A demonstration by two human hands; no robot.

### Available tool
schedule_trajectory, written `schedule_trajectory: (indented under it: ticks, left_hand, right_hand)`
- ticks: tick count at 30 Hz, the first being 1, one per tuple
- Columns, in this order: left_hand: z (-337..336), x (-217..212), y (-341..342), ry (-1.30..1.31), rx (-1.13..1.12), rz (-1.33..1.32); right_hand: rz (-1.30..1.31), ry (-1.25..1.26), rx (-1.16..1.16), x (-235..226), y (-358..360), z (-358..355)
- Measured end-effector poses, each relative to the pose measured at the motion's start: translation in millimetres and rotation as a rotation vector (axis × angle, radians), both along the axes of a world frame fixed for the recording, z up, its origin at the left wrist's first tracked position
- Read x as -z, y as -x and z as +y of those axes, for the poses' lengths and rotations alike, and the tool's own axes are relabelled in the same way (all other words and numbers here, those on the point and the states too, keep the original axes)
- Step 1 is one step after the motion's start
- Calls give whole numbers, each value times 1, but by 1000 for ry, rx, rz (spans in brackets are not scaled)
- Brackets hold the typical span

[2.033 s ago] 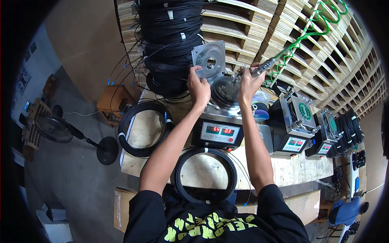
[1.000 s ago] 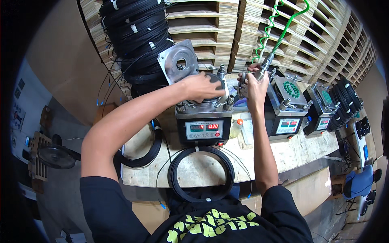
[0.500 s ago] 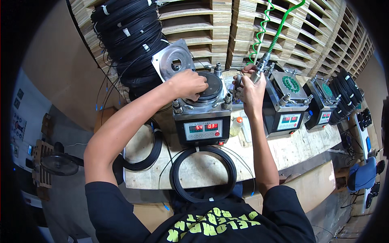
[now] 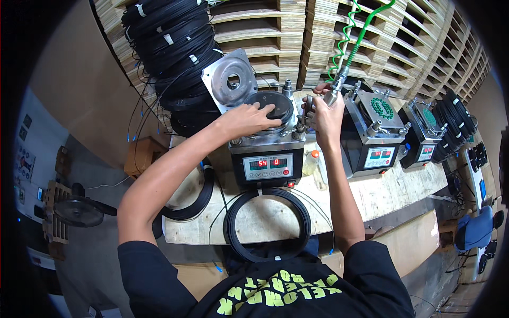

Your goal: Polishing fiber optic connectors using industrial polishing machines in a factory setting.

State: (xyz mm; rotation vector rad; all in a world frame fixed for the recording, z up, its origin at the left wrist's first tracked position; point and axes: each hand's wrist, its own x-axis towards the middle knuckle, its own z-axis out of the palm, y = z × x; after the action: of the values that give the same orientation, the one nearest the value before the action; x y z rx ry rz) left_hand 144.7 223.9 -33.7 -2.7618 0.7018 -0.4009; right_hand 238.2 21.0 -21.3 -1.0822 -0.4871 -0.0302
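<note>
While the left hand (image 4: 248, 114) rests flat, fingers spread, on a round black disc (image 4: 271, 106) atop a black box machine (image 4: 268, 153), the right hand (image 4: 324, 114) is closed around a metal air nozzle (image 4: 335, 87). The nozzle's long axis tilts up and away toward a green coiled hose (image 4: 347, 37). The machine sits near the far edge of a pale wooden bench (image 4: 265, 217), its round steel lid (image 4: 229, 79) hinged upright. A black cable coil (image 4: 268, 222) hangs over the near edge. Stacked wooden pallets (image 4: 297, 32) stand behind.

Stacked wooden pallets (image 4: 403, 37), grey floor (image 4: 90, 249)
</note>
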Motion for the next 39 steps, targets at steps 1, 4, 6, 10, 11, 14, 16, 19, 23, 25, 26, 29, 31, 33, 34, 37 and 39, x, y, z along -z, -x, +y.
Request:
schedule_trajectory:
  ticks: [1,4,6,10,11,14,16,19,23,25,26,29,31,33,34,37,39]
  left_hand:
    - [0,0,1,0,3,-1]
    - [-6,-2,4,61,-81,51]
    - [-17,-2,9,414,-186,2]
    - [-7,11,10,766,-170,-415]
    - [-8,10,10,853,-161,-461]
    - [-18,11,13,929,-249,-481]
    - [-19,13,14,1018,-306,-410]
    - [-16,16,10,959,-292,-532]
    - [-11,22,10,978,-293,-625]
    - [-14,21,12,1003,-330,-630]
    - [-16,20,12,1028,-363,-633]
    - [-13,24,11,853,-334,-736]
    - [-12,26,10,822,-349,-765]
    - [-12,28,9,810,-341,-789]
    - [-13,27,9,807,-340,-792]
    - [-15,26,9,812,-345,-782]
    - [-15,26,10,813,-351,-781]
  right_hand:
    - [-12,37,8,0,-2,1]
    - [-22,62,33,3,-8,3]
    - [-12,49,45,6,-10,4]
    - [-79,113,109,5,-2,15]
    - [-67,98,89,7,-2,17]
    - [-226,184,214,17,-15,30]
    - [-207,204,235,23,-23,34]
    - [-381,238,316,23,-33,35]
    - [-188,190,133,17,-3,31]
    - [-167,220,97,21,6,34]
    - [-138,195,52,23,9,37]
    - [-54,119,3,23,23,49]
    - [-56,91,28,24,26,61]
    - [-56,-26,145,26,24,70]
    - [-58,-29,143,28,21,73]
    - [-201,-7,237,34,11,68]
    - [-168,1,205,39,11,64]
